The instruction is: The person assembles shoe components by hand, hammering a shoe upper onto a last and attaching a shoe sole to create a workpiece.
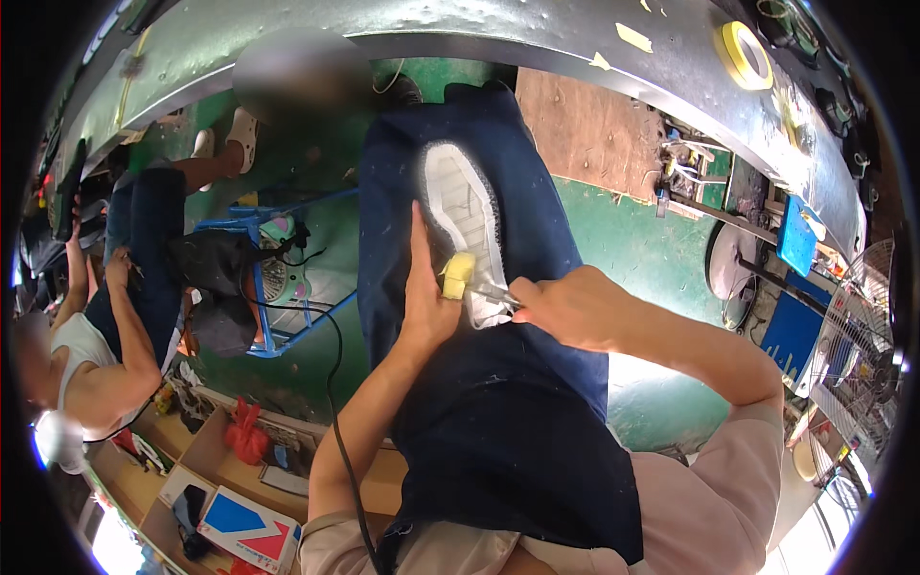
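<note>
Lying on the person's lap is a white shoe sole, with its long flat side facing up. The dark blue apron is under it and below it. The left hand is on the left side of the sole, with one finger stretched up along the edge. I cannot tell if the rest of that hand is closed on the sole, because its other fingers are hidden. A small yellow foam block sits on the lower part of the sole, right by the left thumb. The right hand is at the lower right of the sole, closed tight on a thin metal tool. The tool points at the foam block, and I cannot tell if the two are joined. The hands are near each other but apart.

Above the sole is a gray bench. A roll of yellow tape is on it, up and to the right of the sole. Left of the sole is a blue metal frame. Farther left is another person in a white top.
</note>
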### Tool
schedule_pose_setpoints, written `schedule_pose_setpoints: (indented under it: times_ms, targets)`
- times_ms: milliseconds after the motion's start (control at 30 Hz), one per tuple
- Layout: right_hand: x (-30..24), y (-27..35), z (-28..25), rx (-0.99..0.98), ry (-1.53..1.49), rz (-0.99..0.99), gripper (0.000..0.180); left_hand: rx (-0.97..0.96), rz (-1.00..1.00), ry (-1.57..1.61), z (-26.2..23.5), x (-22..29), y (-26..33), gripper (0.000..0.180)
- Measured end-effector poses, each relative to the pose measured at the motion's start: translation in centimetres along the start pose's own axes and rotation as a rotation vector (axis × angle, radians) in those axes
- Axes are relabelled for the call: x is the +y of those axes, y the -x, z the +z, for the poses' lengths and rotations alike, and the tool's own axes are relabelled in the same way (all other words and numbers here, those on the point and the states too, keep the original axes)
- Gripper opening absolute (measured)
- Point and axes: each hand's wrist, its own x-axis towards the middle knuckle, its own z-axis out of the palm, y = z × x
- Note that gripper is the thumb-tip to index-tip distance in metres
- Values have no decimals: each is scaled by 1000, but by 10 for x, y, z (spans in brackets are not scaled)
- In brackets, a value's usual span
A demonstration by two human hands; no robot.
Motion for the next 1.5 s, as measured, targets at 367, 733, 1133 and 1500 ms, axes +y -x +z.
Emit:
schedule_pose_setpoints:
  times_ms: [367,733,1133,1500]
  targets:
    - [2,4,20,-41,53,-4,34,-22,50,21,2,0,-3,88]
    - [-7,33,-2,-81,-41,183,34,-227,-39,59,-11,14,1,146]
    - [14,-18,-32,32,-995,275,41,59,-230,717,-11,2,-35,56]
    - [-26,-43,47,556,-717,264,22,242,-288,467,1,15,-52,58]
